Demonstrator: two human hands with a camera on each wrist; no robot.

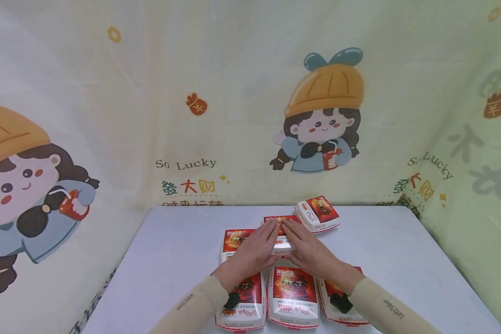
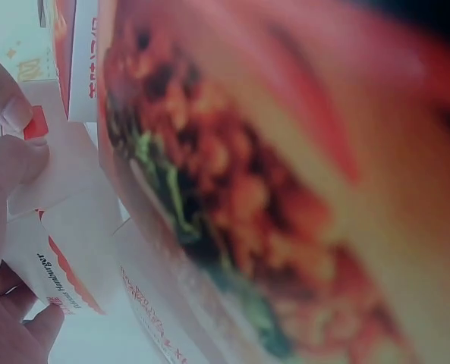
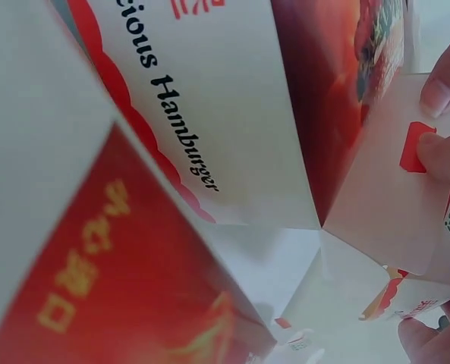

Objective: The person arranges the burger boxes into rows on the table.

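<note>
Both hands are on a white and red paper hamburger box, printed with a burger picture, near the middle of the table. My left hand holds its left side and my right hand its right side, fingers over the top and fingertips nearly meeting. In the right wrist view, the thumbs are at a small red tab on the box's pale front panel, with other fingers at the far side. The left wrist view shows the same red tab between thumb tips. The hands cover part of the lid.
Similar burger boxes surround the held one: one behind to the right, one on the left, and a front row with a middle box and a right box. The white table meets a printed cloth backdrop.
</note>
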